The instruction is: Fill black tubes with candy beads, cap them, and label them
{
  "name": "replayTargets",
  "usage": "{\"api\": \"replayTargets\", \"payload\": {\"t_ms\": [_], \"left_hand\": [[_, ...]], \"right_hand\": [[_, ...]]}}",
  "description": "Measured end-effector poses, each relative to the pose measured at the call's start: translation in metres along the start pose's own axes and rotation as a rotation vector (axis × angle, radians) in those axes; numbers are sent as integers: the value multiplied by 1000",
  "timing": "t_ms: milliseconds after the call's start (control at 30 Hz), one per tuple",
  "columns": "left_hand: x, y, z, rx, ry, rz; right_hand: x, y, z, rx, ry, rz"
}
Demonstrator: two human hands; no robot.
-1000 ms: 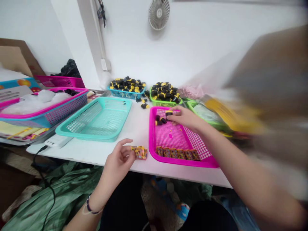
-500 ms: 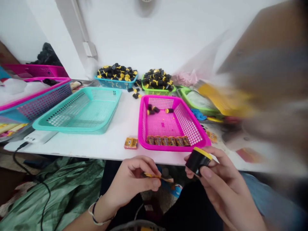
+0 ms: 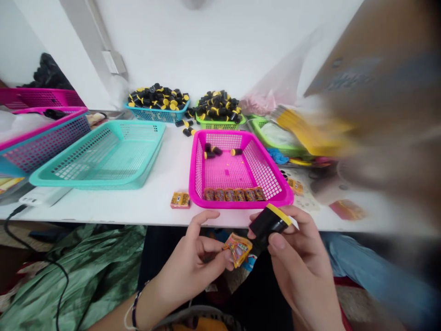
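**Left hand** [image 3: 193,262]: narrow pinch, thumb and fingers on a crumpled foil packet [image 3: 238,249], orange and yellow.
**Right hand** [image 3: 299,262]: grips a black cylinder [image 3: 269,225] with a yellow cap, just beside the packet, held above the lap.
**Writing:** print on the foil packets too small to read; no brand legible.
**Cylinder:** matte black body; white sliver at the cap edge, unclear what.
**Magenta basket** [image 3: 198,174]: a row of packets [image 3: 234,194] along the near wall, a few loose cylinders [image 3: 212,150] at the far end.
**Table** [image 3: 138,207]: lone packet [image 3: 180,200] by the magenta basket; teal basket [image 3: 103,179] to its left.
**Far edge:** blue basket [image 3: 156,115] and green basket [image 3: 220,125], both heaped with cylinders.
**Right side:** large brown panel [image 3: 379,82] blurred, hiding part of the table; what it is, cannot tell.
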State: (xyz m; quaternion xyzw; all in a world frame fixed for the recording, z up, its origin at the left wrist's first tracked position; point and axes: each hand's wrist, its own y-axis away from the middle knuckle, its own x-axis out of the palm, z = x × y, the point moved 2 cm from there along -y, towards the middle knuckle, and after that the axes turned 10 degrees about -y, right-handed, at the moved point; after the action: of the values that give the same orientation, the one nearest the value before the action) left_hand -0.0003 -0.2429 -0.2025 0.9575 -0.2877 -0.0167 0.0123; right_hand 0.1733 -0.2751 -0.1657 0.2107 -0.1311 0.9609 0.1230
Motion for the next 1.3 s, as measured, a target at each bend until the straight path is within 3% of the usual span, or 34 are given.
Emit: {"api": "replayTargets", "payload": {"t_ms": [133,267,367,667,900,1067,1300], "left_hand": [[-3,3,-2,113,-275,48],[-10,5,-7,321,-658,8],[-14,6,-8,375,-775,-38],[-15,11,-20,432,-878,-42],[-16,13,-22,440,-869,-90],[-17,13,-20,476,-878,-99],[-20,14,-18,373,-721,-19]], "right_hand": [[7,1,-6,44,-5,19],[12,0,-9,70,-13,45],[12,2,-10,75,-58,81],[4,10,-10,56,5,161],[5,12,-5,38,-7,103],[7,6,-6,15,113,98],[3,-5,-14,34,51,119]]}}
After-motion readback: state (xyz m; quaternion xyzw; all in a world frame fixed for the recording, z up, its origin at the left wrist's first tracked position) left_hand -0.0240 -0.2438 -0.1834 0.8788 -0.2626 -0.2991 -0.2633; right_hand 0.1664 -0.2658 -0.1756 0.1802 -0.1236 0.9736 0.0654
